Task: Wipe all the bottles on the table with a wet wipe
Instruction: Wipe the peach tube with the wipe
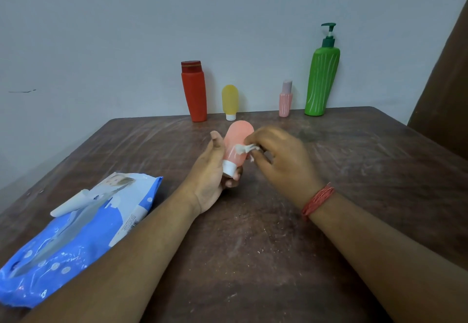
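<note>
Left hand fingers clasp the pink bottle by its cap at centre; right hand fingers pinch the wipe against it. Wiping underway; next, likely turning it. Four bottles wait at 12 o'clock.

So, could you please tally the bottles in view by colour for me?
Red: 1
Yellow: 1
Green: 1
Pink: 2, the small one at the wall and the one in the left hand
Total: 5 bottles
</note>
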Demonstrator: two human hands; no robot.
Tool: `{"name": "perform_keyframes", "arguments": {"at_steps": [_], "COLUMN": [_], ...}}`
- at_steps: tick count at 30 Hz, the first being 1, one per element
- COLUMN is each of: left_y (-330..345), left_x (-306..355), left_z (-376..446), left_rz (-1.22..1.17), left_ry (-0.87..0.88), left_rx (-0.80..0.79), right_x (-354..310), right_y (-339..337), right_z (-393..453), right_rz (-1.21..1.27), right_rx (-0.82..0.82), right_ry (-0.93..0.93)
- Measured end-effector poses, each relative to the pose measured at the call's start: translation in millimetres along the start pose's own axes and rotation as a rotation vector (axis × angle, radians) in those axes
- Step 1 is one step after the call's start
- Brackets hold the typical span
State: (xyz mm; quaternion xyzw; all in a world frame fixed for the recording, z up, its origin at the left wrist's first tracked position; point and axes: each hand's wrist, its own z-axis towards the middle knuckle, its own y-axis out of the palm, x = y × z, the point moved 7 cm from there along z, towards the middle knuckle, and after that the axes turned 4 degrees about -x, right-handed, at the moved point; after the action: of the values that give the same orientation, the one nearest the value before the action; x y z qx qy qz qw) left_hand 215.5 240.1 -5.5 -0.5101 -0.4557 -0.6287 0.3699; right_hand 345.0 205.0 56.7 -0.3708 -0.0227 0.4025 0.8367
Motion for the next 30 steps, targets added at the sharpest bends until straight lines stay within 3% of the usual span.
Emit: {"name": "perform_keyframes", "arguments": {"at_steps": [2,6,10,15,19,23,30], "left_y": [1,-4,-3,-5,-2,-2,-1], "left_x": [-2,1,-1,-1,-2,-2,-2], "left_z": [0,-2,-1,-2,0,-1,-3], "left_rz": [-0.026,-0.066,-0.075,-0.071,-0.058,-0.078,-0.092], "left_ry": [-0.006,-0.022,-0.037,-0.039,-0.031,-0.050,-0.063], "left_rx": [-0.001,0.045,0.049,0.079,0.053,0.042,0.053], "right_x": [0,-19,1,-15,2,-13,-18], "right_y": [-4,15,0,14,0,14,14], "right_z": [0,-5,2,-4,2,-3,-5], "right_rz": [-0.014,-0.031,-0.064,-0.056,-0.063,-0.035,-0.043], "right_rx": [0.023,-0.175,0.006,-0.172,-0.026,-0.185,-0.232], "right_ry": [0.011,-0.209,-0.072,-0.212,-0.064,-0.175,-0.296]}}
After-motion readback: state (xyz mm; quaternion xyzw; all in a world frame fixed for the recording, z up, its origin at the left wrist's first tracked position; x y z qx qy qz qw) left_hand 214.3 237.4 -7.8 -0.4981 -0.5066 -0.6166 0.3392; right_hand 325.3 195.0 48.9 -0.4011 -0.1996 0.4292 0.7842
